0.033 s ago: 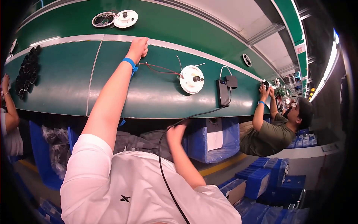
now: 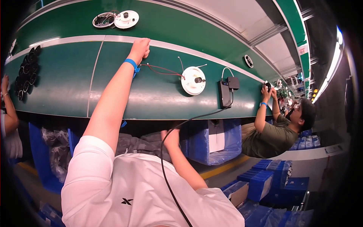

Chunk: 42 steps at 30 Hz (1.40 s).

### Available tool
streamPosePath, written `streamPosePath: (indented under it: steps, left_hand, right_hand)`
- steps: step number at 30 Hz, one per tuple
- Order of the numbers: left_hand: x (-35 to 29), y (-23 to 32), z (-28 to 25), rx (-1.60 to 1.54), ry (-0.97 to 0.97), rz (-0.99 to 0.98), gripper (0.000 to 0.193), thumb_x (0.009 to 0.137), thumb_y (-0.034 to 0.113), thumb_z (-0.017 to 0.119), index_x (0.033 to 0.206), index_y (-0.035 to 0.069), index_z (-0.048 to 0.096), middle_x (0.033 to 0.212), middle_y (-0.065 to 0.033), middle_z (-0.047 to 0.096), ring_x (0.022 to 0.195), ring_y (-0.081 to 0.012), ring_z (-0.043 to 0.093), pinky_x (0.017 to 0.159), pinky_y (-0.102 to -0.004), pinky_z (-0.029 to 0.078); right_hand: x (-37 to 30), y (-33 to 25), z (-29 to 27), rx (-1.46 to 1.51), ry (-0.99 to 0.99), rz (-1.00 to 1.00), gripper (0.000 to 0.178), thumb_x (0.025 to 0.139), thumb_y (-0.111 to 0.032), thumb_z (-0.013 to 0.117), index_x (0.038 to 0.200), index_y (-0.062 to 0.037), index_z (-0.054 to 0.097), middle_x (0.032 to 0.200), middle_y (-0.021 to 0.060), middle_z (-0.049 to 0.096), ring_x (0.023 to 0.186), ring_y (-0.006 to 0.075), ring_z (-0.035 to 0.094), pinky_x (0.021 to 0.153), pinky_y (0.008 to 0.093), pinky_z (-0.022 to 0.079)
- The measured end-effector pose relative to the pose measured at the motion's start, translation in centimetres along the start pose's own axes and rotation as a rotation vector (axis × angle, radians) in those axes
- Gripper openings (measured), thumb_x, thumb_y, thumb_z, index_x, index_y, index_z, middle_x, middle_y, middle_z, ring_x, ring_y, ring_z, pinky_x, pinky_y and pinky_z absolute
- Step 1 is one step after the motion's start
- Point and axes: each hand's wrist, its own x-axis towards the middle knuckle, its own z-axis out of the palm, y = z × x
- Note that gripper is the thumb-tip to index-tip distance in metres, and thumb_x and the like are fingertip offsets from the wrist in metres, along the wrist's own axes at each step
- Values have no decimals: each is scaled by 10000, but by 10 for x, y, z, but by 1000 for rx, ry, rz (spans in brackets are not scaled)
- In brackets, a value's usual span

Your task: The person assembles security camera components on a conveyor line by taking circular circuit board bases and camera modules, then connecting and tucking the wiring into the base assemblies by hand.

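While the left hand [image 2: 139, 47] reaches up w/ a blue wristband, its grip is curled shut on the ends of thin red/dark wires [image 2: 163, 70] lying on the green desk [image 2: 68, 83]. Wires run to a white round disc unit [image 2: 193, 80] w/ dark centre hub, flat on desk, right of hand. Right hand [image 2: 171, 137] sits low below desk edge, beside a black cable [image 2: 166, 170]; its grip can't be made out.
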Motion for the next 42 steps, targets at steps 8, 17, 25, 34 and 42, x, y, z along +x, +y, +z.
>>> streamPosePath:
  steps: [8,17,25,34,42]
  left_hand:
    - [13,-31,-20,352,19,197,235,952,217,638,790,58,580,614,-24,520,546,-132,508,508,-311,415]
    - [8,-26,-20,985,111,640,114,853,118,652,912,20,643,1060,-197,615,1022,-387,623,872,-440,530]
    - [-11,-17,-12,1662,191,443,433,884,257,657,1265,51,638,1539,-217,433,1532,-372,284,1241,-558,230]
    - [-17,-1,-10,1976,177,233,743,981,535,491,1631,200,356,1752,-168,31,1622,-345,-36,1249,-661,-15]
    - [-2,5,-14,2085,141,214,748,988,633,444,1651,316,305,1759,-141,-61,1620,-339,-84,1238,-666,-59]
  right_hand:
    - [46,-26,34,-637,-212,-364,799,901,-510,642,1572,-135,429,1614,233,377,1477,455,370,1166,532,404]
    - [24,-66,97,-532,-296,-559,695,913,-515,637,1471,-114,536,1518,203,504,1388,401,493,1103,505,463]
    - [-7,-83,127,-373,-394,-582,677,915,-503,637,1461,-112,543,1505,201,514,1377,398,501,1102,505,463]
    - [-3,-99,143,-231,-418,-574,658,917,-489,637,1448,-110,551,1491,199,526,1365,394,510,1101,504,463]
    - [7,-129,158,-96,-421,-550,641,919,-477,637,1437,-108,557,1478,197,536,1354,391,517,1099,503,463]
